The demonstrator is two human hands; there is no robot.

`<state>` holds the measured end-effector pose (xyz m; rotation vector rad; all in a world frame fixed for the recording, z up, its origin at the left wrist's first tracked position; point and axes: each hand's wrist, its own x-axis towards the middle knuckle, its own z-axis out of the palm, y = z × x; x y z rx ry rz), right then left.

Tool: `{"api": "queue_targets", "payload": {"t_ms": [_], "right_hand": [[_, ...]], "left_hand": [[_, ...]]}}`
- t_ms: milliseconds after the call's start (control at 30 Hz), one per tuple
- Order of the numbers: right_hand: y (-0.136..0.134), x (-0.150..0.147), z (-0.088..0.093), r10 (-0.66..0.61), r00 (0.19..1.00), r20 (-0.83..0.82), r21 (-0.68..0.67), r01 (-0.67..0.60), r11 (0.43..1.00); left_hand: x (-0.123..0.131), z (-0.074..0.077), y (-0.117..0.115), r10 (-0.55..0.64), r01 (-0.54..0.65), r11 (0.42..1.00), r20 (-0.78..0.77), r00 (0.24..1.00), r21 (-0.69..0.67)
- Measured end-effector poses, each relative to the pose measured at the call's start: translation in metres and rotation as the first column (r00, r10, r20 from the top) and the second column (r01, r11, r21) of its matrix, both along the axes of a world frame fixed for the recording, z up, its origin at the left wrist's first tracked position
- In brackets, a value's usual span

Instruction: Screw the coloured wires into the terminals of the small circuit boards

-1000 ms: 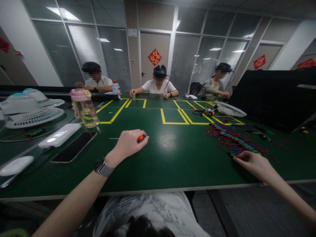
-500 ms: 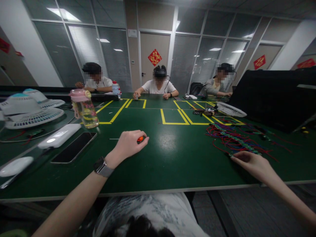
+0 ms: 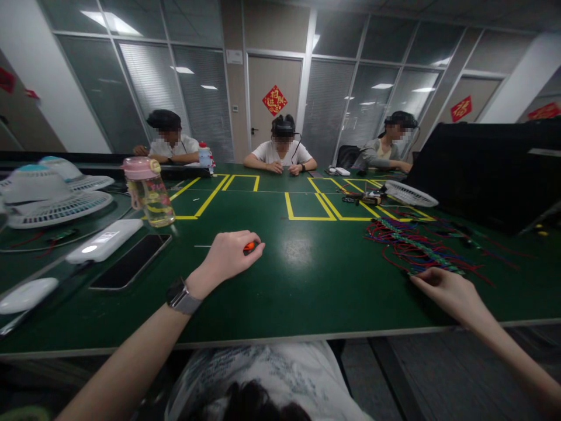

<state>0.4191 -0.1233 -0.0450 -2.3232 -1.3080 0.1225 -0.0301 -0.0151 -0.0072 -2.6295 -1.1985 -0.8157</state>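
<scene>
My left hand point(image 3: 231, 252) rests on the green table point(image 3: 280, 298), its fingers curled round an orange and dark object point(image 3: 249, 248) that shows only in part. A thin pale line lies on the table just left of that hand. At the right, my right hand point(image 3: 447, 289) has thumb and fingertips pinched together at the near edge of a bundle of red and blue wires with green boards point(image 3: 416, 245). A small dark piece shows at those fingertips, too small to name.
At the left are a pink-lidded bottle point(image 3: 151, 193), a phone point(image 3: 131, 262), a white power bank point(image 3: 105, 241) and white fans point(image 3: 56, 196). A black monitor point(image 3: 491, 175) stands at the right. Several people sit across the table, beyond yellow tape outlines point(image 3: 307, 219).
The hand of the person across the middle has moved from the small object at the left towards the other hand. My own hands have hardly moved.
</scene>
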Motion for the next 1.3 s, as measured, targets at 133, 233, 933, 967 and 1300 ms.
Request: {"api": "queue_targets", "payload": {"t_ms": [133,233,933,967,1300], "right_hand": [[0.001,-0.003,0.002,-0.04,0.999,0.004,-0.031,0.04,0.999],[0.002,-0.006,0.005,-0.046,0.999,-0.005,-0.05,0.046,0.998],[0.011,0.011,0.013,0.096,0.993,0.071,-0.199,-0.08,0.977],[0.012,0.01,0.016,0.104,0.992,0.077,-0.229,-0.084,0.97],[0.021,0.015,0.029,0.132,0.988,0.084,-0.309,-0.1,0.946]], "left_hand": [[0.0,-0.001,0.001,-0.005,0.005,1.0,0.005,1.0,0.016],[-0.001,-0.002,0.001,-0.014,0.014,0.999,0.008,1.0,0.033],[0.001,0.0,0.0,-0.006,0.006,1.0,0.008,1.0,0.014],[0.001,0.0,0.0,-0.006,0.006,1.0,0.007,1.0,0.012],[0.001,0.002,-0.001,-0.022,0.022,1.0,0.002,1.0,0.017]]}}
